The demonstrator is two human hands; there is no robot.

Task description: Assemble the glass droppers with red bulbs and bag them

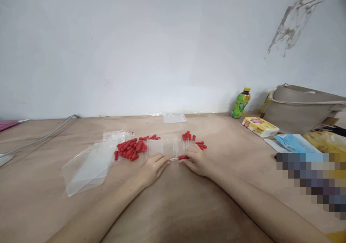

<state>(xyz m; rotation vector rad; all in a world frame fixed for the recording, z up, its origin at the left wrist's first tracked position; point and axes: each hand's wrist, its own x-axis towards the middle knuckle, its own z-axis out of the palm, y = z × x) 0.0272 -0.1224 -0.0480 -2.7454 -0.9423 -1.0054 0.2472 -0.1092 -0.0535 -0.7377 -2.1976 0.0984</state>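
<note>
Low over the table, my two hands face each other with a glass dropper between them. My right hand point(196, 159) pinches its red rubber bulb point(183, 158). The fingertips of my left hand point(156, 166) close on the clear glass tube point(173, 159) at the other end. Just behind my hands lies a row of thin clear glass tubes point(167, 146). Several droppers with red bulbs point(188, 136) fan out beyond my right hand. A heap of loose red rubber bulbs point(129, 149) sits to the left of the tubes, partly on clear plastic bags.
Clear plastic bags point(90, 169) lie at the left, near a grey cable point(40, 139). A white card point(174, 118) rests by the wall. To the right stand a green bottle point(240, 104), a yellow tissue pack point(260, 126), a blue packet point(296, 143) and a grey bag point(300, 108).
</note>
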